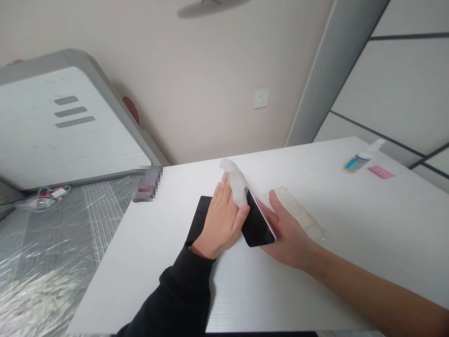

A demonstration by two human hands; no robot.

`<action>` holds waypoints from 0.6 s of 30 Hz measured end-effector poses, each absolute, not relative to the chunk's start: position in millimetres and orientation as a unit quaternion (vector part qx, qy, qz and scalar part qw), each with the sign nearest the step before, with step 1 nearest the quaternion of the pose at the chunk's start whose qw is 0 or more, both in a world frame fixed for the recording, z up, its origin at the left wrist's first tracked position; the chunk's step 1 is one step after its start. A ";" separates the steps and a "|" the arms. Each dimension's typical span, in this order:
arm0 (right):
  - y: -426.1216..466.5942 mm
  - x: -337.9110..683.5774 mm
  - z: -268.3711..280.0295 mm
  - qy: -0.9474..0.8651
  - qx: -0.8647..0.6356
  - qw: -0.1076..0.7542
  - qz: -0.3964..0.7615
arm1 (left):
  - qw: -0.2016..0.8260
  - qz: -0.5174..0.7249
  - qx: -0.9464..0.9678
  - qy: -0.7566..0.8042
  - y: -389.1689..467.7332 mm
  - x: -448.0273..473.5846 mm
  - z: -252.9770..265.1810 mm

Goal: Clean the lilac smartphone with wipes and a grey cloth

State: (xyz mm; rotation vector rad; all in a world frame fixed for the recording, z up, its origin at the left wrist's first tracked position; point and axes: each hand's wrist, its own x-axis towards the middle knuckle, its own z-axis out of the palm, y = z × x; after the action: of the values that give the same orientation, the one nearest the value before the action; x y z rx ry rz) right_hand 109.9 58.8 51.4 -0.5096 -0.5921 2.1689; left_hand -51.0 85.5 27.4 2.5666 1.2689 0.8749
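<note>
A smartphone (pixel 257 227) with a dark screen is tilted above the table, cradled from below and the right by my right hand (pixel 286 231), its thumb raised. A white wipe (pixel 238 185) lies over the far part of the phone. My left hand (pixel 222 215), in a black sleeve, presses the wipe against the screen with long, close-set fingers and the thumb over its near edge. Beyond my right hand a clear phone case (pixel 298 210) rests on the table. Partly hidden under my left hand is a flat black thing (pixel 199 217).
On the white table (pixel 133 281), a spray bottle (pixel 361 158) and a pink pad (pixel 381 172) sit at the far right. A blurred-out object (pixel 149 182) is at the far left corner. The wall with a socket (pixel 261 99) stands behind; a bed headboard (pixel 70 126) is left.
</note>
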 end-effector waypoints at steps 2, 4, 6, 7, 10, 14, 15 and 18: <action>57.8 110.5 50.2 -0.230 -0.215 0.407 0.857 | 0.102 0.302 0.854 0.412 81.4 -45.7 27.0; 59.7 113.0 48.7 -0.219 -0.231 0.423 0.848 | 0.129 0.308 0.863 0.378 73.2 -35.3 26.4; 64.4 117.6 47.9 -0.204 -0.243 0.441 0.839 | 0.153 0.289 0.884 0.335 63.2 -23.9 26.0; 67.3 120.7 48.0 -0.199 -0.248 0.444 0.838 | 0.161 0.268 0.896 0.315 58.7 -19.0 26.0; 75.4 130.7 49.8 -0.198 -0.261 0.422 0.845 | 0.161 0.203 0.925 0.278 51.2 -11.3 26.5; 77.0 133.2 51.0 -0.224 -0.267 0.412 0.842 | 0.116 0.211 0.924 0.297 59.5 -19.1 28.6; 75.4 130.8 50.4 -0.233 -0.263 0.413 0.840 | 0.103 0.223 0.918 0.310 63.7 -23.2 29.5; 67.7 119.9 47.2 -0.253 -0.246 0.405 0.844 | 0.082 0.253 0.884 0.385 76.0 -35.7 33.6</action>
State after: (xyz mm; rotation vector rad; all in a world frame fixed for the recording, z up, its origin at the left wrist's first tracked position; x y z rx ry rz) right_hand 119.9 67.7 47.2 -0.6208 -0.6380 2.1300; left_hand -35.7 76.0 33.6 2.6394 1.1505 0.7568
